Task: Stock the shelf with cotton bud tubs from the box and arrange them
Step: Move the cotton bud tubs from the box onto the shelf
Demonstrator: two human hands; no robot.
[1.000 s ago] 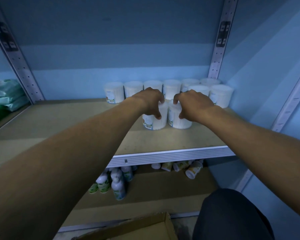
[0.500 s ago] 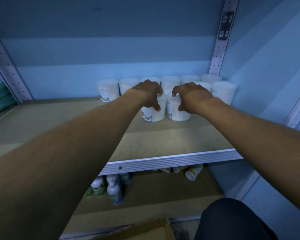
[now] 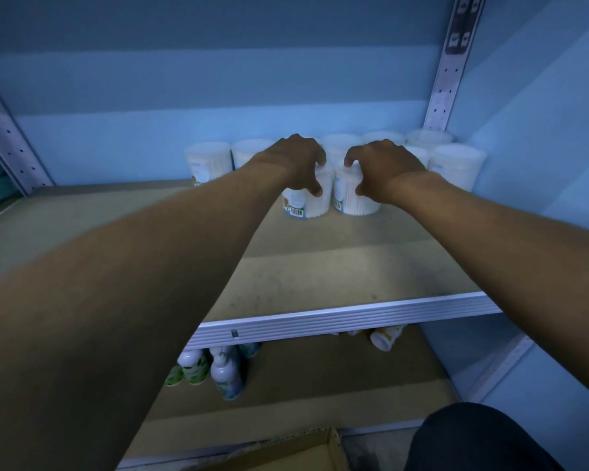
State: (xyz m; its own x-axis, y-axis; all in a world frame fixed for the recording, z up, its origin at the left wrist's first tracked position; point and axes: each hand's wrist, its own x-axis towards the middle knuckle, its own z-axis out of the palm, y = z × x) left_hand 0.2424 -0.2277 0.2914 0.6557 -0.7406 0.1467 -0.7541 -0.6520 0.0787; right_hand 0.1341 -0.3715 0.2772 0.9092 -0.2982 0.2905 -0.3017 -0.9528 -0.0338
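Blue wall panels close in the back and right side of a metal rack, and its tan board shelf [image 3: 320,266] with a ribbed silver front edge carries the goods. Along the back of that shelf stands a row of white round plastic cotton bud tubs [image 3: 208,161], upright and touching one another, running from near the middle to the right corner by the perforated grey upright post [image 3: 451,73].

Just in front of that row stand two more tubs side by side. The left hand [image 3: 295,161] curls over the top of the left front tub with a barcode label [image 3: 306,202] — thumb down its front, fingers over the lid, the grip closed around it. The right hand [image 3: 380,164] does the same on the right front tub showing packed white stems [image 3: 354,203], its grip holding the lid and upper wall. Both tubs sit upright on the board, touching or almost touching each other.

Below, on the lower shelf, a cluster of white pump bottles with green and blue labels [image 3: 225,372] stands near the front, and a tipped white cup with a yellow label [image 3: 385,338] lies further right. A brown cardboard box edge [image 3: 306,450] shows at the bottom, beside a dark-clothed knee [image 3: 473,440].
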